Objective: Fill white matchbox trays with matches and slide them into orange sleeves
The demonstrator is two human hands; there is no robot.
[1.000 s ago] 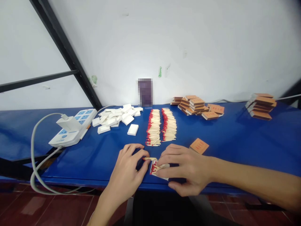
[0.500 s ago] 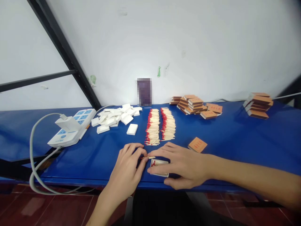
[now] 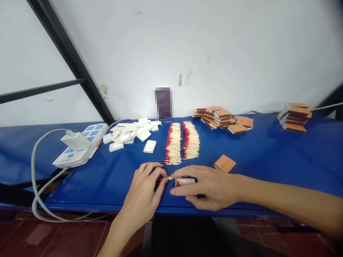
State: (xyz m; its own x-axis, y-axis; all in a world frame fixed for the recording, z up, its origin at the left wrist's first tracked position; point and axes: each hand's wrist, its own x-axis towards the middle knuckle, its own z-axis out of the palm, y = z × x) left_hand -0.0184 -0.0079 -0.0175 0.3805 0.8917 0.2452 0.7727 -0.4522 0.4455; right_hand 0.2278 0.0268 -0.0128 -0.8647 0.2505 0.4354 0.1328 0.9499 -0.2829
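Observation:
My left hand (image 3: 147, 184) is closed, with thumb and index finger pinching a few matches (image 3: 169, 178) just above the blue tabletop. Beside it, my right hand (image 3: 206, 187) curls over a small white matchbox tray (image 3: 185, 181) that has some red-tipped matches inside. The right index fingertip meets the free ends of the pinched matches. Part of the tray lies hidden beneath the right fingers. Beyond both hands are two long rows of loose matches, a left row (image 3: 173, 142) and a right row (image 3: 191, 140), red heads to the left.
White trays (image 3: 125, 134) are heaped at the left, with a single white tray (image 3: 149, 146) nearer. Orange matchbox covers (image 3: 222, 114) pile up by the wall, more stack (image 3: 296, 117) at right. One orange matchbox (image 3: 224, 163) lies near my right wrist. A power strip (image 3: 80, 146) stands left.
My right hand and the white tray have shifted slightly right and away from me. The left hand keeps its pinch on the matches, almost unmoved.

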